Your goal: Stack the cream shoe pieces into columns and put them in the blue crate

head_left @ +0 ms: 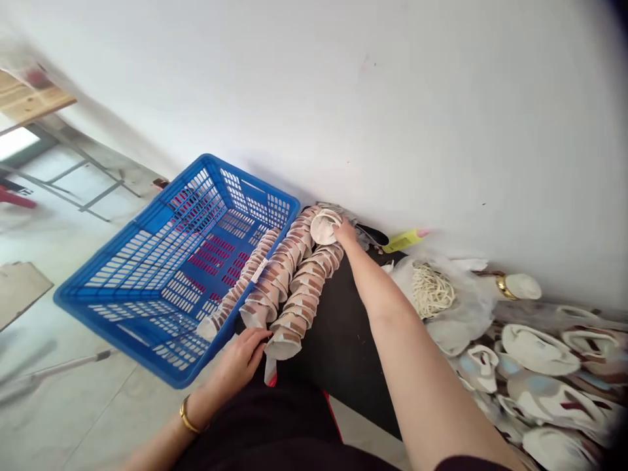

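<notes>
Right grip [345, 232] pinches a cup-shaped piece [324, 227]; left grip [240, 358] works by the near end

From my end, I read the step in hand as handling the near nested stack [307, 297] at both ends. My right grip is closed on the rim of the pale piece, at the stack's far end. My left grip has bent fingers beside the near end; whether they hold anything, I cannot tell. The near nested stack lies between the grips on the black counter [360, 333]. A second stack [279, 268] runs alongside, ahead of the left grip, and a third stack [239, 282] lies inside the blue basket [182, 376].

The next move, I judge, calls for lining the pinched piece up with the column while the left grip steadies the near end.

The near nested stack's long axis runs from the left grip away toward the right one, slanting rightward. The pinched piece turns its round face up toward my head camera.
</notes>
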Motion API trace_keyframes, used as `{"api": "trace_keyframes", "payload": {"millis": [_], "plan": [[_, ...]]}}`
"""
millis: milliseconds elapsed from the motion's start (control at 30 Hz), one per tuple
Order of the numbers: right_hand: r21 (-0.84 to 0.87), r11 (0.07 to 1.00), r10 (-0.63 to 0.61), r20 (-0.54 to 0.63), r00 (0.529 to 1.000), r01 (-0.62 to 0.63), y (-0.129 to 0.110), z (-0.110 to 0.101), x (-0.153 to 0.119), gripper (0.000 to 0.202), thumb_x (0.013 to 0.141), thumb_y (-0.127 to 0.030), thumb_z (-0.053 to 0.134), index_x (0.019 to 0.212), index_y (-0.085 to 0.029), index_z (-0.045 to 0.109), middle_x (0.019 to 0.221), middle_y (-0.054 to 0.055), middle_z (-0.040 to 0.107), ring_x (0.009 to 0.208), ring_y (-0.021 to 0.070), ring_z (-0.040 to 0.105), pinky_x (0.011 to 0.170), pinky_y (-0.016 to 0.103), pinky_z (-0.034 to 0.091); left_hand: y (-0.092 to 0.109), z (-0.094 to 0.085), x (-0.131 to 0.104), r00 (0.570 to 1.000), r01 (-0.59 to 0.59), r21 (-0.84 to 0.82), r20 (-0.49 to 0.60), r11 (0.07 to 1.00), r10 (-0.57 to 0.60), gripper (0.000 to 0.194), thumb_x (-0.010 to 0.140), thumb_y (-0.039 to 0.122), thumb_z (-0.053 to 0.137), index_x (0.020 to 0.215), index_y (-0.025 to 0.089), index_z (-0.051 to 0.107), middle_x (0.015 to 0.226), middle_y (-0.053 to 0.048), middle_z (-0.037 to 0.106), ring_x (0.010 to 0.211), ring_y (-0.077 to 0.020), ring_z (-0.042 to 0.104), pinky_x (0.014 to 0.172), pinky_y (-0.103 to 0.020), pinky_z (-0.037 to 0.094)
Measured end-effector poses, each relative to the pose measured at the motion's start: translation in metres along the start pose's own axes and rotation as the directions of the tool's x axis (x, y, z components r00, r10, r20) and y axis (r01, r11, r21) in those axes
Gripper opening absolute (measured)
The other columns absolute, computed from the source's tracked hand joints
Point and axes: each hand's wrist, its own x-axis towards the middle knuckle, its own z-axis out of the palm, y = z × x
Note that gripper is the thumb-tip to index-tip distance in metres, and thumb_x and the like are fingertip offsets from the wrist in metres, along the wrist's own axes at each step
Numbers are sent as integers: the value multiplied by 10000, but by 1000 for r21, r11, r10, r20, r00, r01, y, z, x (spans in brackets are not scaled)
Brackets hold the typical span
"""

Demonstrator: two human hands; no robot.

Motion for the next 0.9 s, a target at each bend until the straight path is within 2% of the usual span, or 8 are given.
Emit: {"api": "trace_keyframes", "payload": {"millis": [100, 200, 300, 400, 467, 600, 733, 900], "plan": [[12, 997, -71, 22, 997, 71, 5, -5, -3, 566, 947, -141, 372, 1511, -95, 359, 1358, 214, 587, 1168, 275, 621, 1013, 433, 464, -3, -1, -2, 998, 53, 19, -37, 998, -52, 271, 971, 261, 466, 1183, 261, 635, 1149, -77, 695, 1079, -238, 667, 961, -397, 554], [24, 972, -235, 2, 972, 235, 10, -21, -30, 580, 919, -92, 361, 1496, -130, 403, 1452, 142, 531, 1313, 248, 516, 1112, 406, 386, 7, 1, 13, 991, 80, -34, -101, 996, -83, 263, 977, 254, 448, 1173, 254, 624, 1130, -83, 694, 1050, -235, 673, 936, -404, 558], [48, 910, -412, -5, 911, 412, 17, -32, -83, 596, 898, -83, 375, 1485, -170, 428, 1511, 70, 479, 1382, 207, 442, 1171, 375, 323, 32, 5, 46, 969, 43, -141, -235, 989, -76, 424, 958, 264, 508, 1380, 255, 478, 1288, -118, 614, 1120, -234, 640, 945, -409, 552], [170, 783, -605, -15, 796, 598, 29, -30, -154, 570, 918, -147, 387, 1486, -186, 427, 1515, 50, 474, 1390, 190, 435, 1187, 374, 315, 57, 11, 78, 943, -44, -237, -330, 970, -38, 869, 836, 340, 721, 1549, 288, 227, 1547, -161, 367, 1297, -292, 534, 1000, -434, 528], [312, 694, -670, -51, 740, 649, 39, -22, -201, 533, 953, -216, 393, 1484, -224, 431, 1484, 52, 506, 1368, 198, 467, 1180, 394, 333, 66, 17, 87, 943, -71, -296, -332, 953, -33, 864, 824, 353, 736, 1546, 307, 263, 1620, -144, 240, 1375, -319, 460, 1012, -435, 525], [506, 706, -576, 5, 817, 495, 59, -2, -271, 570, 948, -316, 508, 1497, -235, 379, 1486, 101, 493, 1342, 243, 501, 1135, 430, 396, 68, 30, 72, 930, -97, -338, -366, 936, -36, 403, 951, 258, 528, 1350, 285, 576, 1582, -67, 366, 1449, -267, 375, 1178, -466, 364], [668, 691, -496, 161, 853, 276, 72, 9, -307, 799, 879, -419, 650, 1532, -224, 233, 1542, 143, 409, 1370, 275, 473, 1109, 448, 432, 61, 31, 43, 955, -99, -367, -295, 925, -15, 340, 944, 220, 509, 1254, 256, 646, 1527, -78, 450, 1410, -258, 438, 1174, -468, 373], [698, 681, -432, 139, 891, 222, 64, 21, -342, 683, 872, -426, 668, 1415, -226, 306, 1387, 158, 557, 1217, 265, 608, 1008, 418, 523, 48, 25, 23, 932, -148, -357, -362, 922, 10, 231, 929, 184, 514, 1116, 246, 636, 1401, -82, 548, 1314, -241, 523, 1117, -468, 429]]}}
